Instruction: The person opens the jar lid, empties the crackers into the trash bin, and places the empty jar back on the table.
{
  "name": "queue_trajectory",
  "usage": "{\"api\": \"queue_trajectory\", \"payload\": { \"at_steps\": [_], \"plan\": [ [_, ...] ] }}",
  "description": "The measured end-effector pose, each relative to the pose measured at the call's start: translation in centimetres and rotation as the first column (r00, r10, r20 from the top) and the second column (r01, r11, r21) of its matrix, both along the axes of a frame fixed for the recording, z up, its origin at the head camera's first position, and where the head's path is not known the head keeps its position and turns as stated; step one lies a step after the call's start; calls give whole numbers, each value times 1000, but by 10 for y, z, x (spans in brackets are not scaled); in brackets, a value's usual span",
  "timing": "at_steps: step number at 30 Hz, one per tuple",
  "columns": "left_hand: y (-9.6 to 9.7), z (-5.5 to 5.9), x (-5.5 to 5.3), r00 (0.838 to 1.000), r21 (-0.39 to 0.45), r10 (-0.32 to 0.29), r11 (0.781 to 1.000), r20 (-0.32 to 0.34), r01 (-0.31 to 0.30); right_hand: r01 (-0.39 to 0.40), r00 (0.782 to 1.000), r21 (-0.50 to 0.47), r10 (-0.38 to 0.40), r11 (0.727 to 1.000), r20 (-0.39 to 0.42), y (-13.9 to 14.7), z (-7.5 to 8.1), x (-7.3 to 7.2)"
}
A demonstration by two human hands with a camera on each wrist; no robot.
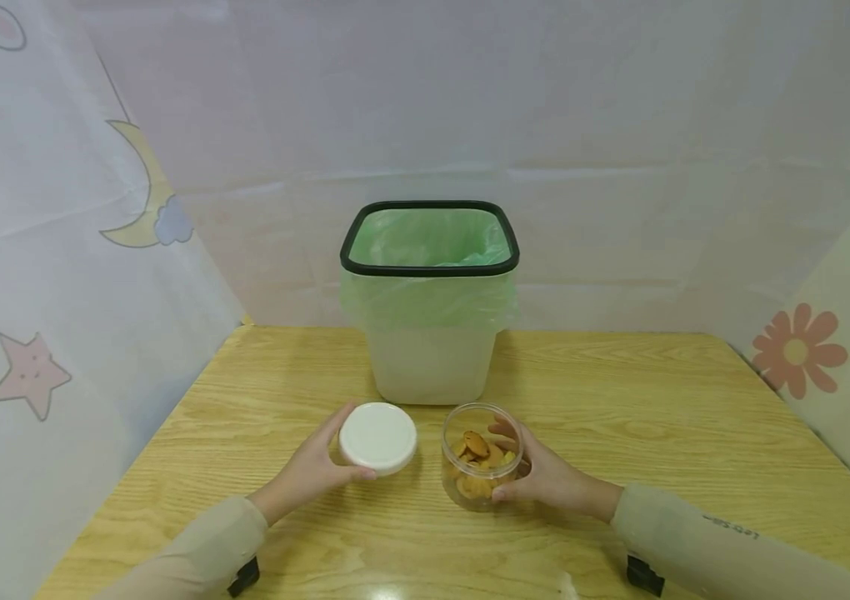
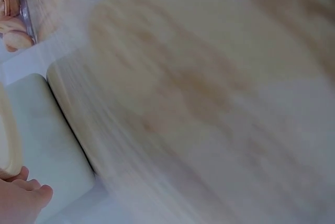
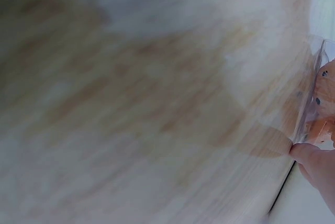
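Observation:
My left hand [image 1: 323,458] grips a round white lid [image 1: 378,437] by its edge, thumb at the near side and fingers at the far side. In the left wrist view the lid [image 2: 8,135] shows at the left edge, with fingertips under it. A clear round jar [image 1: 462,492] stands uncovered just right of the lid. Several brown cookies [image 1: 476,446] lie inside it. My right hand [image 1: 545,475] holds the jar from its right side, thumb in front and fingers behind the wall. The right wrist view shows the thumb against the jar [image 3: 313,85].
Behind the lid and jar stands a white bin [image 1: 432,358] with a black rim [image 1: 428,271] and a green liner bag [image 1: 425,237]. All rest on a wooden table [image 1: 642,400]. A printed cloth [image 1: 582,125] hangs behind the table and at both sides.

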State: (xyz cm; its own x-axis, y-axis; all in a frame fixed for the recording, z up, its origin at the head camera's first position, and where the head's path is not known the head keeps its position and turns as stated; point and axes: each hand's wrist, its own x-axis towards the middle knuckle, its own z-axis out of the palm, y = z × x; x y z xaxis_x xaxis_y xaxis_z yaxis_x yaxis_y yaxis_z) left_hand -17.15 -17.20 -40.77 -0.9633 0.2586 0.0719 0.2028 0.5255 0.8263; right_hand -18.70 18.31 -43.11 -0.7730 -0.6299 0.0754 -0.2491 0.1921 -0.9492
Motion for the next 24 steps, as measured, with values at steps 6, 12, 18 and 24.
{"api": "queue_trajectory", "payload": {
  "at_steps": [6, 12, 18, 24],
  "plan": [
    [-2, -1, -1, 1000, -24, -16, 1000, -4, 16, -2, 1000, 1, 2, 1000, 1, 0, -1, 0],
    [-3, -3, -1, 1000, -53, -22, 998, 12, 22, -5, 1000, -2, 5, 1000, 1, 0, -2, -1],
    [-4, -5, -1, 999, -58, -22, 998, 36, 24, 1, 1000, 8, -1, 1000, -2, 0, -1, -1],
    [-2, -6, 0, 999, -78, -21, 997, 36, 24, -6, 1000, 1, 6, 1000, 4, 0, -1, 0]
  ]
}}
